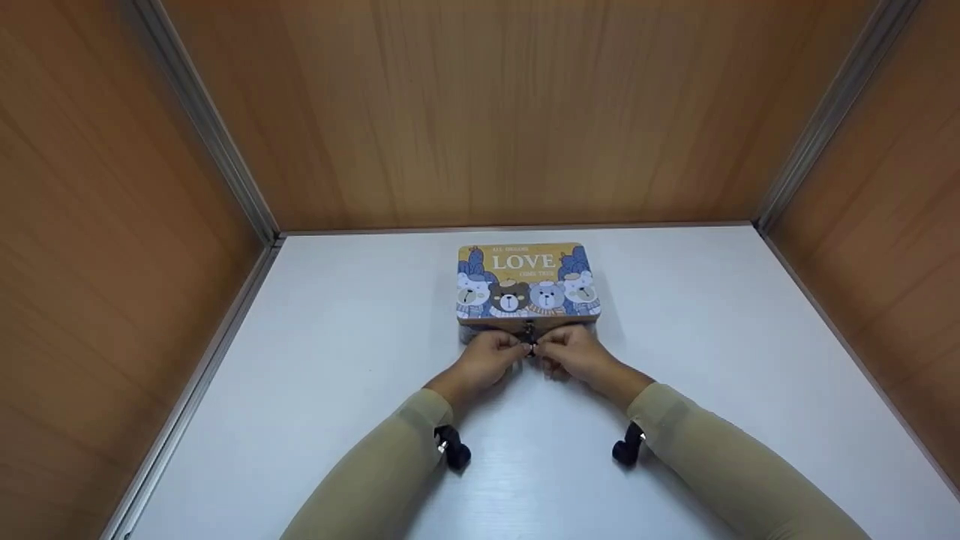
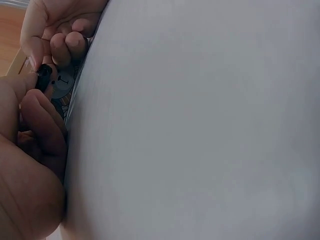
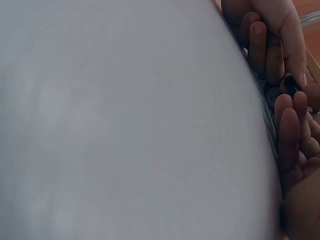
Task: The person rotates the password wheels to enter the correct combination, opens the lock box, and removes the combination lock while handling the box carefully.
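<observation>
A rectangular tin box (image 1: 529, 281) with cartoon bears and the word LOVE on its lid stands closed on the white table. At the middle of its front, a small black padlock (image 1: 530, 339) hangs by the clasp. My left hand (image 1: 486, 358) pinches the padlock from the left between thumb and fingers. From the right, my right hand (image 1: 576, 352) pinches it too, so the fingertips of both hands nearly meet. In the left wrist view the black padlock (image 2: 44, 75) shows between the hands; fingers hide much of it and the box front.
The white tabletop (image 1: 360, 315) spreads around the box. Wood-grain panels enclose it, with a back panel (image 1: 517, 112) behind and one on each side, joined by grey metal strips. Black wrist-worn devices (image 1: 452, 448) hang under both sleeves, close to the table.
</observation>
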`<control>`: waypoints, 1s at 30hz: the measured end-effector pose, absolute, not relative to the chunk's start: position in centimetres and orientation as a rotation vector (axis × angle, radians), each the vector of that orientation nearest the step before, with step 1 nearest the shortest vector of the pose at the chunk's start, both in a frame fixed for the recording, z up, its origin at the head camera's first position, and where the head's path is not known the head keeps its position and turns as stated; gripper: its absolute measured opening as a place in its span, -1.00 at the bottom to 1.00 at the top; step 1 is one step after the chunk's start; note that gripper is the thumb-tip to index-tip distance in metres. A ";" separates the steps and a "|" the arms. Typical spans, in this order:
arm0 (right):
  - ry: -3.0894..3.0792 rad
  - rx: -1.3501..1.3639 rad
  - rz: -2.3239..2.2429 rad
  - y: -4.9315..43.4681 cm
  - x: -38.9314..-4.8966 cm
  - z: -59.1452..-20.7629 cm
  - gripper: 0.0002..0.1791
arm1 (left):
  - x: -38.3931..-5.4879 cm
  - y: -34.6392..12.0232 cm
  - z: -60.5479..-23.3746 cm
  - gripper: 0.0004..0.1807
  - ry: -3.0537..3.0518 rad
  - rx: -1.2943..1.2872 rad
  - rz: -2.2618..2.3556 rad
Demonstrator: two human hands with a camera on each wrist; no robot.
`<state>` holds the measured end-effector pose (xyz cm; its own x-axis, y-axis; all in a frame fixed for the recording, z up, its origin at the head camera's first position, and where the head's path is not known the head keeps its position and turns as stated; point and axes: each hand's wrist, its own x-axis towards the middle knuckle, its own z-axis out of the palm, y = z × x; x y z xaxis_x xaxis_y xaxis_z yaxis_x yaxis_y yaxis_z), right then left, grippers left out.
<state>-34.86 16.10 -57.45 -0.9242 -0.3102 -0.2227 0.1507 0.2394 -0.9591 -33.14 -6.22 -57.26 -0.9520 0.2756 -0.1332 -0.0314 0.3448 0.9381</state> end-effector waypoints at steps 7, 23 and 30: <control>2.156 -0.155 -1.718 16.1 -34.9 -57.5 -0.79 | -33.1 -6.2 -57.2 -0.73 2.349 0.204 1.638; 2.189 -0.177 -1.731 16.0 -34.7 -57.5 -0.80 | -33.1 -6.0 -57.3 -0.78 2.255 0.150 1.747; 2.189 -0.167 -1.732 16.1 -34.7 -57.5 -0.81 | -33.0 -6.0 -57.3 -0.79 2.238 0.135 1.765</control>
<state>-34.68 16.09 -57.47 -0.9340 -0.3006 -0.1933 0.1189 0.2487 -0.9613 -33.04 -5.96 -57.34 -0.9543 0.2485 -0.1660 -0.1036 0.2461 0.9637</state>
